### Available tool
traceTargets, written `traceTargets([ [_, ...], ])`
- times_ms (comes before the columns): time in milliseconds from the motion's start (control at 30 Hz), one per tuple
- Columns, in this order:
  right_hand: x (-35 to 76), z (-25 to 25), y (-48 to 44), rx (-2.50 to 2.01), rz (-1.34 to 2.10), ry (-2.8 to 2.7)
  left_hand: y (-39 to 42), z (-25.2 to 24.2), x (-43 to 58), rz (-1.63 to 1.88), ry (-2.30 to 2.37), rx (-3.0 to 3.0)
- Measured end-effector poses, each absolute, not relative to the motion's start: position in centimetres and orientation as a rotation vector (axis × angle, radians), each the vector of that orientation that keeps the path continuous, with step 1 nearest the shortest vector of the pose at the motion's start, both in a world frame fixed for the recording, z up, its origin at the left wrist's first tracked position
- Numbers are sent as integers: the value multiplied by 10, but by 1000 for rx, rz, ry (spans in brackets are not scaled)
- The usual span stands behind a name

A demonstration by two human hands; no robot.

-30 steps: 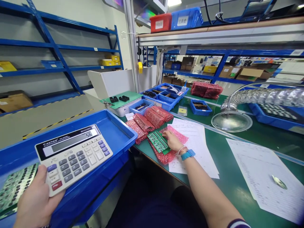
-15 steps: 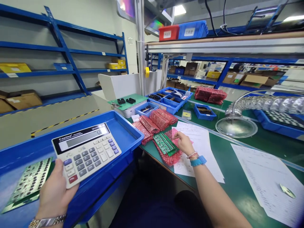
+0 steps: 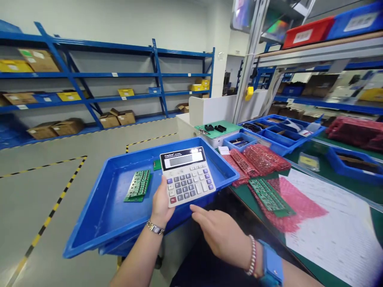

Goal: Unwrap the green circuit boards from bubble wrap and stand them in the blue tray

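Note:
My left hand (image 3: 161,203) grips a white calculator (image 3: 188,179) by its lower left corner, tilted over the blue tray (image 3: 104,223). I cannot read any digits on its display. My right hand (image 3: 215,231) is just below the calculator's lower edge, apart from it, fingers stretched out and nothing visible in them. Green circuit boards (image 3: 138,185) lie in the tray to the left, and another board (image 3: 157,164) is partly hidden behind the calculator. On the bench to the right, a green circuit board (image 3: 269,195) rests on pink bubble wrap (image 3: 302,197).
Wrapped pink bundles (image 3: 263,159) sit behind the bench board. Printed sheets (image 3: 335,231) cover the bench at right. Blue parts bins (image 3: 281,131) stand at the back, near an upright metal post (image 3: 249,59). Blue shelving (image 3: 119,73) runs along the far wall.
My right hand has come off the bench circuit board and moved left, near the calculator. The view has turned left, bringing more of the tray into sight. My left hand still holds the calculator.

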State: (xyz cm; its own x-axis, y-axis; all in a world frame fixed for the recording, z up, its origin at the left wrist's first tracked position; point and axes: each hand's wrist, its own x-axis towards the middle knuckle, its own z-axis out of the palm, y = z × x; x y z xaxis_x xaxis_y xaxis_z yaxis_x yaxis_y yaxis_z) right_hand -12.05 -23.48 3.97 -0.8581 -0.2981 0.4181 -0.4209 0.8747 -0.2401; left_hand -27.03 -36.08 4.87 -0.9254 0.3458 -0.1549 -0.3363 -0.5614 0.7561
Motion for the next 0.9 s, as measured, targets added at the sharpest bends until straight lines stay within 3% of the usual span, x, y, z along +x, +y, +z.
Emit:
traceTargets([
  [233,-150,47,-269,505,197,-2751,-361,46,-267,2472,1271,45],
  [900,-150,47,-271,362,129,-2676,-358,54,-268,2398,1570,-156],
])
